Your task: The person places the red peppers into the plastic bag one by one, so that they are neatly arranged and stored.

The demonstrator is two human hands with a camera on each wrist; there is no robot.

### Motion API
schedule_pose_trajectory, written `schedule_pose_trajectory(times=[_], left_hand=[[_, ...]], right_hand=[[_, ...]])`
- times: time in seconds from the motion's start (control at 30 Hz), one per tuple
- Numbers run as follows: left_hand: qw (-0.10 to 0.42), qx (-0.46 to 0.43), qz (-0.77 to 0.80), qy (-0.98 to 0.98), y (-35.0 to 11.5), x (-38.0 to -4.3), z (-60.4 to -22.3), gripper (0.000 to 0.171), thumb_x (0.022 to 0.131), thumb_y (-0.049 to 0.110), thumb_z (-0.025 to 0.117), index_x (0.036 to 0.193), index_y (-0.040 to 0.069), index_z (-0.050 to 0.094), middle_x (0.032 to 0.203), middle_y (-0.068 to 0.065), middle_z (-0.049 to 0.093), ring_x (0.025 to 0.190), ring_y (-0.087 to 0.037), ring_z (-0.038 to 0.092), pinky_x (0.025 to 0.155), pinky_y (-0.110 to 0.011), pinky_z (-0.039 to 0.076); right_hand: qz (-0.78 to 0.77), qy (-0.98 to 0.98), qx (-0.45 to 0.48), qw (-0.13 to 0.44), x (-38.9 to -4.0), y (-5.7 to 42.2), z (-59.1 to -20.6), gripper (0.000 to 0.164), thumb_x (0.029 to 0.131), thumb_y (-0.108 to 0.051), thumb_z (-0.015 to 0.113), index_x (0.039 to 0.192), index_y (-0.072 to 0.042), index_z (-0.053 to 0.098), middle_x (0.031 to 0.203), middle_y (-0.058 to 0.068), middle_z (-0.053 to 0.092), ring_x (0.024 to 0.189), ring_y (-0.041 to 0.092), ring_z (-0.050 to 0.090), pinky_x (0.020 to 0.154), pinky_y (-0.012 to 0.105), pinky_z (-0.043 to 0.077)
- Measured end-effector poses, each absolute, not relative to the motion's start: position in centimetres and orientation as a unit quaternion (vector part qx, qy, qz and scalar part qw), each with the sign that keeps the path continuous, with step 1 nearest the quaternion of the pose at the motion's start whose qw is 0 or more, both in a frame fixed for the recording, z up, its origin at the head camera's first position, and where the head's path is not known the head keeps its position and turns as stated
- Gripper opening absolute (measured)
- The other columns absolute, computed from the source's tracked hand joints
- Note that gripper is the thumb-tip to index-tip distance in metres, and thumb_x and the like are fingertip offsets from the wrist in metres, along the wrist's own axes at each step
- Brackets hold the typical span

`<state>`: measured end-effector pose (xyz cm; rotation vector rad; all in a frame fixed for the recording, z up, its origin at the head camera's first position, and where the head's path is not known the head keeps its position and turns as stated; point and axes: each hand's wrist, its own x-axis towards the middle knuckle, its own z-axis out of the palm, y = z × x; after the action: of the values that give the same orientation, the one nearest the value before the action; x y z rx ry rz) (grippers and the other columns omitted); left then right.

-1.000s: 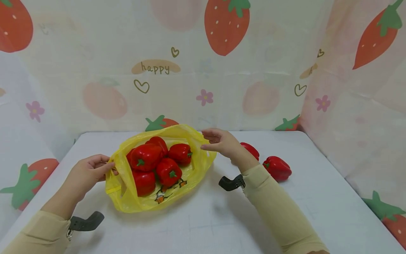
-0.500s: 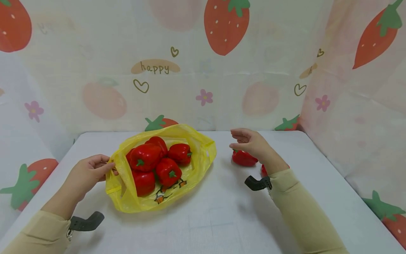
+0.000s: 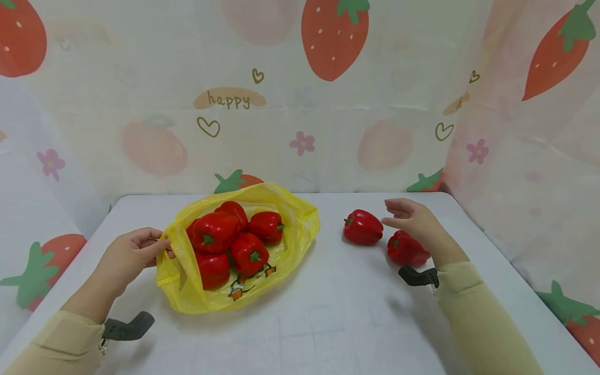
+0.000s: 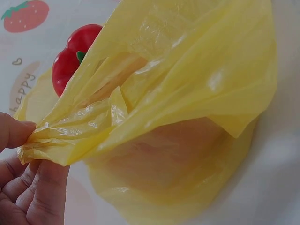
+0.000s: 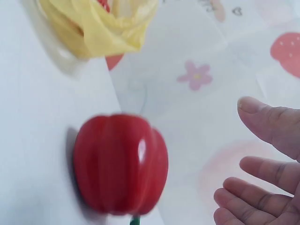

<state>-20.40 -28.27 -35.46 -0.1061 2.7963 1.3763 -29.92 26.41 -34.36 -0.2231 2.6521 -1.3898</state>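
My left hand [image 3: 131, 255] pinches the left edge of a yellow plastic bag [image 3: 295, 255] between thumb and fingers. Its mouth gapes toward me, showing several red bell peppers [image 3: 216, 229] heaped inside. In the left wrist view the thumb [image 4: 16, 131] presses gathered plastic [image 4: 84, 136] against the fingers. Right of the bag, two more red bell peppers lie on the table: one farther back [image 3: 363, 227], one nearer [image 3: 405, 250]. My right hand [image 3: 414, 221] hovers beside and above them with nothing in it. The right wrist view shows its fingers [image 5: 255, 197] apart from a red pepper [image 5: 121, 164].
A white table [image 3: 319, 323] carries everything. Behind it hangs a cloth backdrop [image 3: 262, 151] printed with strawberries, flowers and hearts, and similar cloth [image 3: 539, 182] runs along the right side. Dark wrist mounts [image 3: 128, 328] stick out from both sleeves.
My right hand has moved from the bag's right edge rightward across to the loose peppers, uncovering the farther one. My left hand and the bag have stayed put.
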Motion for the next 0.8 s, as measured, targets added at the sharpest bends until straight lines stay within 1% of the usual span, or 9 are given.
schedule_pose_trajectory(times=[0.2,0.43,0.63,0.8], left_hand=[[0.013,-0.032,0.433,0.901,-28.4,-20.5,-35.5,0.053,0.089,0.049,0.049,0.115,0.003,0.054,0.105,-0.014,0.062,0.094,-0.023,0.06,0.08,-0.036,0.053],[0.012,-0.033,0.433,0.901,-28.4,-20.5,-35.5,0.055,0.088,0.051,0.05,0.115,0.003,0.054,0.104,-0.013,0.063,0.093,-0.023,0.06,0.08,-0.036,0.053],[0.012,-0.035,0.432,0.901,-28.4,-20.5,-35.5,0.055,0.088,0.051,0.05,0.115,0.003,0.054,0.103,-0.013,0.063,0.093,-0.023,0.059,0.079,-0.034,0.053],[0.013,-0.036,0.436,0.899,-28.3,-20.5,-35.4,0.053,0.089,0.049,0.05,0.115,0.003,0.054,0.103,-0.013,0.063,0.092,-0.022,0.06,0.079,-0.034,0.053]], right_hand=[[-0.45,0.889,-0.054,0.068,-29.6,29.1,-35.5,0.067,0.084,-0.035,0.065,0.138,-0.007,0.036,0.138,0.017,0.039,0.128,0.038,0.033,0.098,0.047,0.038],[-0.446,0.889,-0.036,0.099,-29.1,30.9,-36.6,0.071,0.084,-0.037,0.065,0.14,-0.007,0.033,0.141,0.02,0.035,0.129,0.042,0.028,0.098,0.052,0.037],[-0.438,0.892,-0.029,0.108,-28.8,31.8,-37.4,0.073,0.083,-0.039,0.065,0.139,-0.006,0.032,0.14,0.022,0.034,0.127,0.041,0.029,0.095,0.053,0.04],[-0.439,0.89,-0.027,0.119,-28.6,32.2,-38.1,0.075,0.081,-0.04,0.066,0.139,-0.005,0.032,0.139,0.022,0.035,0.126,0.039,0.032,0.093,0.049,0.043]])
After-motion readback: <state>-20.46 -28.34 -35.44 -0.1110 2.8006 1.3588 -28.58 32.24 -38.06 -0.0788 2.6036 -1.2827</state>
